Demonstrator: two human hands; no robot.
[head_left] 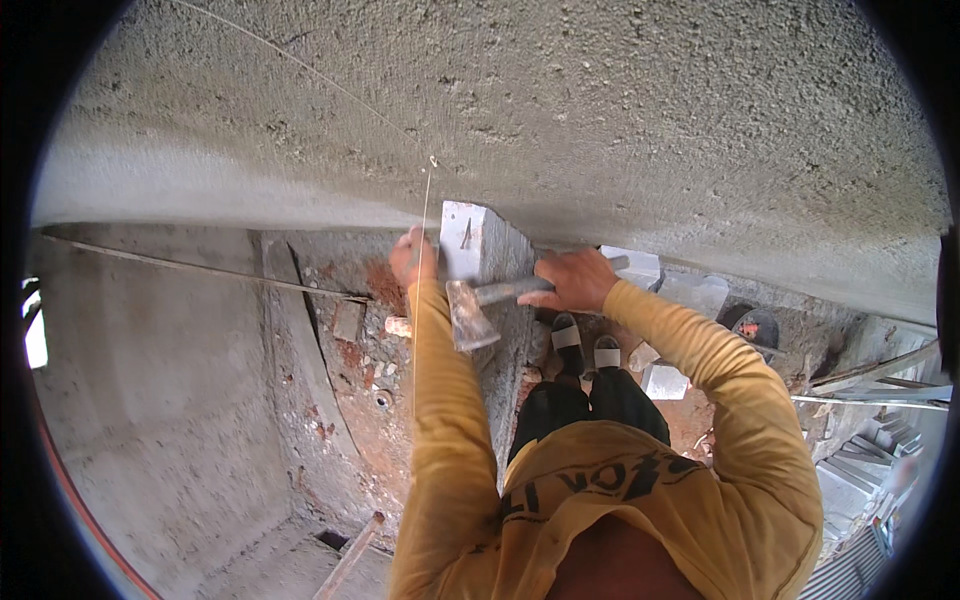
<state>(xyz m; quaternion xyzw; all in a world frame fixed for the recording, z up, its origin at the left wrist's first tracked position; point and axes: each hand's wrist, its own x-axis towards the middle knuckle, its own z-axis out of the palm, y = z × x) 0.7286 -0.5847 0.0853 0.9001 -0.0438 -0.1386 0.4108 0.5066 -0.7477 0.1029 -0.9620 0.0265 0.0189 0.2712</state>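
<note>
Head view — best guide hatchet, clasped in right hand, clear of string by left hand — grip unclear.

Diffuse, moderately bright light with soft, faint shadows; an opening at far left glares nearly white; the pale block catches light on its lettered face, its right side greyer; dark trousers lose detail; edges bow toward the black circular border, where detail softens.
</note>
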